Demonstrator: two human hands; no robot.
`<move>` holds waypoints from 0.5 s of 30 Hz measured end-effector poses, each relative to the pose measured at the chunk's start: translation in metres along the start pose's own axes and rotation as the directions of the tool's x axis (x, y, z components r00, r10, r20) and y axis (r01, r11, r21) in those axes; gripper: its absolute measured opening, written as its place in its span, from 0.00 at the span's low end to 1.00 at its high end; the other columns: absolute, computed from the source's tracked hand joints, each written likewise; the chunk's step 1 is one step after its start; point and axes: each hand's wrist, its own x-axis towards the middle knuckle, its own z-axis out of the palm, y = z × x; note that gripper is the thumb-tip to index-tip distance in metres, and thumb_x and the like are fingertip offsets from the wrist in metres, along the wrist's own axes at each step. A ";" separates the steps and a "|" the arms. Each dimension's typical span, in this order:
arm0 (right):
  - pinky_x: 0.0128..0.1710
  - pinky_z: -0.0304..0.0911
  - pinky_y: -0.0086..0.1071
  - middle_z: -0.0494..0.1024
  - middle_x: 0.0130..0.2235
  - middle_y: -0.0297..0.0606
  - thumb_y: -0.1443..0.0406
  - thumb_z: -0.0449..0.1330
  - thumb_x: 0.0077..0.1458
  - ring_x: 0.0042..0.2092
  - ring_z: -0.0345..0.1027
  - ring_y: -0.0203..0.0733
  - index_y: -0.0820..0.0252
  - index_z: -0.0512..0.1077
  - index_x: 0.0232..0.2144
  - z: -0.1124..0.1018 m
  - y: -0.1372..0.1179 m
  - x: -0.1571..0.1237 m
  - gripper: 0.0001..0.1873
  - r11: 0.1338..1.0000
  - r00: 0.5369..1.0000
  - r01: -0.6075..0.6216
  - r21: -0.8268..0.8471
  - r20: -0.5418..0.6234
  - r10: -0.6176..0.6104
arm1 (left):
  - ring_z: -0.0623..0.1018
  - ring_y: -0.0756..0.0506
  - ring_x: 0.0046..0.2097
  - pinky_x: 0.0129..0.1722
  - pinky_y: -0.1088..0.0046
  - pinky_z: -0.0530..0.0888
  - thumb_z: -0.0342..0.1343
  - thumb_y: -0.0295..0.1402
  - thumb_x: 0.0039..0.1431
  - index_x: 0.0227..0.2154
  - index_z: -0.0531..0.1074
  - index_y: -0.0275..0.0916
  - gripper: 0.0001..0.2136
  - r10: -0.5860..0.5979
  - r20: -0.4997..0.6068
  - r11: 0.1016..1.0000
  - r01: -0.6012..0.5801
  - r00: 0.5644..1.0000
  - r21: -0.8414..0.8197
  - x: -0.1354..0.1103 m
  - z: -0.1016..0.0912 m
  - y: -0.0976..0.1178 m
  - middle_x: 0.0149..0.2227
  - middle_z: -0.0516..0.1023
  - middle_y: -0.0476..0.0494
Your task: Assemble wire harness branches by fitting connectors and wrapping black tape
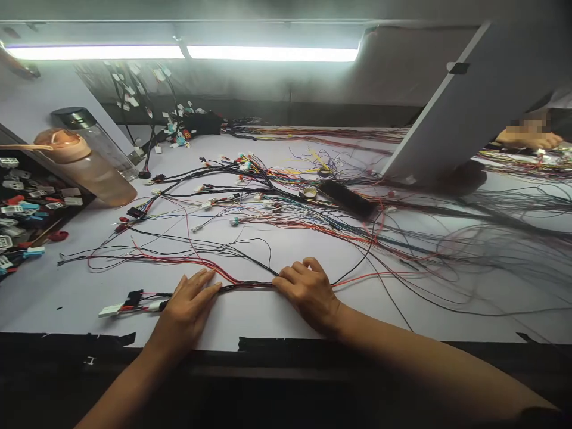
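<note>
While the wire bundle [248, 285] was laid out across the front part of the white counter [250, 322], its black and red strands were pinched by the right hand [308, 292], whose grip was closed on them with the fingers curled. The left hand [190, 307] was placed palm down over the bundle farther left, with its fingers fairly straight; whether its grip was closed around the strands could not be told, as the underside was hidden. Between the two hands, a short stretch of the bundle was left exposed. Beyond the left hand, a white connector [110, 310] and a black connector [134, 297] were seen on short leads, while red wires [179, 260] were fanned out to the left behind it. Farther back, a branched black harness [192, 179] was spread out, and a roll of tape [309, 193] was set just beside a dark flat object [348, 200]. At the left, a peach-lidded bottle [96, 173] was stood near a bin of connectors [40, 196], with a dark-capped clear bottle [109, 143] partly hidden behind it. Past the upright panel [447, 119] at the right, another person's hand [538, 142], partly blurred, could be seen over more wires.
</note>
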 end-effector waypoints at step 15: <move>0.40 0.52 0.35 0.75 0.32 0.35 0.52 0.52 0.61 0.36 0.65 0.40 0.59 0.73 0.26 0.020 0.028 0.085 0.20 0.672 0.757 -0.638 0.376 0.467 0.457 | 0.64 0.36 0.62 0.60 0.47 0.62 0.49 0.41 0.65 0.59 0.64 0.39 0.22 0.239 0.248 0.864 -0.322 0.939 0.387 0.035 0.045 0.042 0.62 0.63 0.36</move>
